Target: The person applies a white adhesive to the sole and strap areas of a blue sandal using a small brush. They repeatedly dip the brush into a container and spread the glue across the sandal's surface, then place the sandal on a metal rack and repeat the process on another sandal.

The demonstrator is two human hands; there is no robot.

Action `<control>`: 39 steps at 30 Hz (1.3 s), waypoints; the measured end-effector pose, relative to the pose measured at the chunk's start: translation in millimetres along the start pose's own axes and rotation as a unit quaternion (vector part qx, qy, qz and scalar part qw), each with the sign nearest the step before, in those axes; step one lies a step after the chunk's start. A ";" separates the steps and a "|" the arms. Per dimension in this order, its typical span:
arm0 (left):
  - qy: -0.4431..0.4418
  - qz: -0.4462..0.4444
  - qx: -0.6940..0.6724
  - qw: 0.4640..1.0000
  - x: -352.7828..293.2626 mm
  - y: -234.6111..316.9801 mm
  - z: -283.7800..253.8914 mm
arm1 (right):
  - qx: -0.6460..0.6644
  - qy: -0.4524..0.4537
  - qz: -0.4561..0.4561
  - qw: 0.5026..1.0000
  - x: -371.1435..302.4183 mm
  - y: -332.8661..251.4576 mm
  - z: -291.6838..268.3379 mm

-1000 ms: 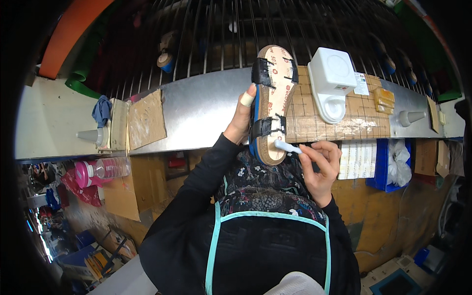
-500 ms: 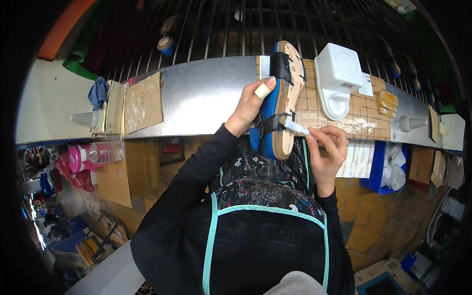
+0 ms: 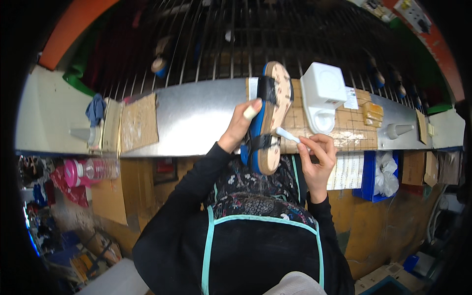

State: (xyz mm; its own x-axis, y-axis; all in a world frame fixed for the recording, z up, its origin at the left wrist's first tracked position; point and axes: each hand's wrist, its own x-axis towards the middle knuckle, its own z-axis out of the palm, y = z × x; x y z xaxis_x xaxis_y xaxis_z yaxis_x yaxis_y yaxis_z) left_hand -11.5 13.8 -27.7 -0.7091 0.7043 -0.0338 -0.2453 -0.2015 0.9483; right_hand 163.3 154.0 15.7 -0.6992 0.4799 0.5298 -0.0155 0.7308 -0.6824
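Sandal clasped in left hand, sole angled right; right hand pinches white brush, tip at sole edge.

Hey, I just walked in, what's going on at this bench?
Someone is working on a black-strapped sandal fitted on a blue form. Their left hand holds it up on edge by the side, pale underside partly showing. Their right hand pinches a small white-handled tool, perhaps a brush, its tip at the underside's edge near the lower strap. A white container stands nearby on a brown sheet.
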 end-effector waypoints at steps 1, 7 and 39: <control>-0.024 0.008 -0.006 1.000 1.4 -2.8 -2.0 | 0.016 0.007 0.013 1.000 8.9 -0.1 2.5; -0.122 0.027 0.019 0.992 10.9 -13.4 -16.0 | -0.002 0.069 0.029 0.997 73.9 5.0 4.2; 0.159 -0.193 -0.454 0.855 269.3 -88.3 -116.2 | 0.668 0.116 -0.213 0.704 96.0 -41.0 -92.5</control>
State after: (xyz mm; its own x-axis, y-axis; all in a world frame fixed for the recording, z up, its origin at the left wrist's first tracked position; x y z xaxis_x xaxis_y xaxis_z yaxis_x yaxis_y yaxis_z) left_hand -257.6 142.1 -157.2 -0.5673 0.6462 -0.5106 -0.8118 -0.5429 0.2149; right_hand 162.9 215.0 141.1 -0.2961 0.5344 0.7916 -0.9543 -0.2014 -0.2210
